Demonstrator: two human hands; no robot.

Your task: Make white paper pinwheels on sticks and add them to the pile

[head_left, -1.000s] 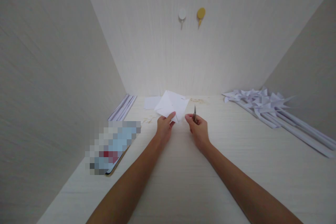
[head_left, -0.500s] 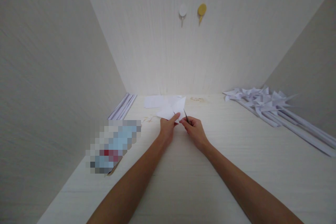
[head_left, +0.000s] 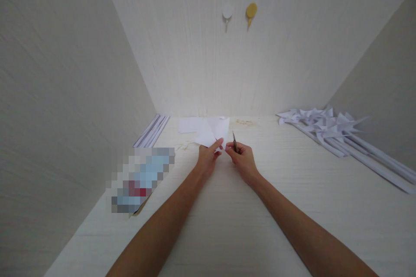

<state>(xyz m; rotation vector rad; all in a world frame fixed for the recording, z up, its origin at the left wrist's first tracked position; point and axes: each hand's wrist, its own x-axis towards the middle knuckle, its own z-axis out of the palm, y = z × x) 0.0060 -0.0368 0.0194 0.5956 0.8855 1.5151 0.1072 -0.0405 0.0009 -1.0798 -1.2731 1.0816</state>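
Observation:
A white paper sheet [head_left: 219, 126] with slits running in from its corners is pinched in my left hand [head_left: 208, 156], thumb on top near its middle. My right hand [head_left: 242, 156] is closed around small dark scissors [head_left: 235, 138], their pointed tip sticking up and away from me, apart from the sheet. The right fingertips meet the sheet's near right corner. Behind the held sheet, more flat white paper [head_left: 187, 125] lies on the table.
White paper sticks [head_left: 152, 130] lie at the left wall. Folded paper pinwheels [head_left: 320, 123] are heaped over long paper sticks [head_left: 373, 158] at the right. A pixelated flat object [head_left: 146, 179] is left of my arm. White [head_left: 227, 11] and yellow [head_left: 251, 10] hooks are on the back wall.
The scissors have swung more upright and a little to the right, away from the sheet. My left hand keeps its grip on the paper.

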